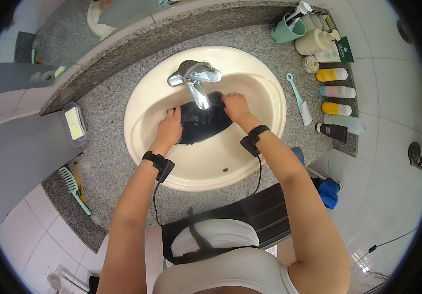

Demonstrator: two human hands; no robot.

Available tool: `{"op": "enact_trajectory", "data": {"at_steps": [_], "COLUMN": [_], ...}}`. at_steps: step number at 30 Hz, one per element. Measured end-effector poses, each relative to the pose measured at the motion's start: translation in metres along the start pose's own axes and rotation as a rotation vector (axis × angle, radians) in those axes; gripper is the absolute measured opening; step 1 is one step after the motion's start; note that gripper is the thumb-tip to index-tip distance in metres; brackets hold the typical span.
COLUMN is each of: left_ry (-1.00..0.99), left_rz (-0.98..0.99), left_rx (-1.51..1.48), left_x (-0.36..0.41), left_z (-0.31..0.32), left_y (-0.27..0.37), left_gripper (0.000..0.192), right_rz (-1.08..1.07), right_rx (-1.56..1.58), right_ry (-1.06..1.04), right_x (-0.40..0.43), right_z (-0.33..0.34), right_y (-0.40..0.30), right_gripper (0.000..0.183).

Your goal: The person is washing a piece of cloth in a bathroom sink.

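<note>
A dark, wet-looking cloth [205, 123] lies spread in the bowl of a cream oval washbasin [211, 165]. My left hand [170, 128] is at the cloth's left end, holding its edge; the thumb is hidden. At the upper right corner, my right hand [236, 106] grips the cloth with curled fingers. A chrome single-lever faucet [196, 79] reaches over the cloth's middle, its spout covering part of it. Whether water is running I cannot tell.
Bottles and tubes line the right side, including a pump bottle [314, 42] and a green cup [287, 30]. A brush with a pale blue handle [295, 90] lies nearer. At left are a soap dish [75, 123] and a hairbrush [73, 187]. Cables hang from both wristbands.
</note>
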State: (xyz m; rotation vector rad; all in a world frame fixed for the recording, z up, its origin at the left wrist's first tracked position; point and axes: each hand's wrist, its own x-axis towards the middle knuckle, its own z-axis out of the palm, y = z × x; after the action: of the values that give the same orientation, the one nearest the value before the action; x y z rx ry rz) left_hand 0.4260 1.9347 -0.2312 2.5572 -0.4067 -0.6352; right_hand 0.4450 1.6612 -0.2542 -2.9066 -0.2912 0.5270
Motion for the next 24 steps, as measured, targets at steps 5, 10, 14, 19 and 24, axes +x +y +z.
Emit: {"op": "enact_trajectory", "data": {"at_steps": [5,10,14,19,24], "left_ry": [-0.089,-0.035,0.225,0.202,0.160], "left_rz": [-0.059,-0.027,0.040,-0.076,-0.192], "left_rx": [0.136,0.321,0.044,-0.458,-0.747], "left_x": [0.005,0.012,0.011,0.014,0.013], "left_z": [0.019,0.022,0.021,0.011,0.012], "left_y": [-0.012,-0.009,-0.014,-0.026,-0.024], "left_gripper": [0.049,0.022,0.010,0.018,0.023], "right_rz": [0.026,-0.002,0.064,0.163,0.352], "right_rx": [0.013,0.316,0.505,0.708,0.758], "right_ry": [-0.132,-0.223,-0.127,-0.119,-0.174], "right_x": [-0.002,-0.012,-0.026,-0.027,-0.027], "right_z": [-0.006,-0.040,-0.039,-0.047,-0.050], "right_y": [0.000,-0.012,-0.005,0.010,0.019], "right_gripper": [0.008,0.022,0.026,0.032,0.039]}}
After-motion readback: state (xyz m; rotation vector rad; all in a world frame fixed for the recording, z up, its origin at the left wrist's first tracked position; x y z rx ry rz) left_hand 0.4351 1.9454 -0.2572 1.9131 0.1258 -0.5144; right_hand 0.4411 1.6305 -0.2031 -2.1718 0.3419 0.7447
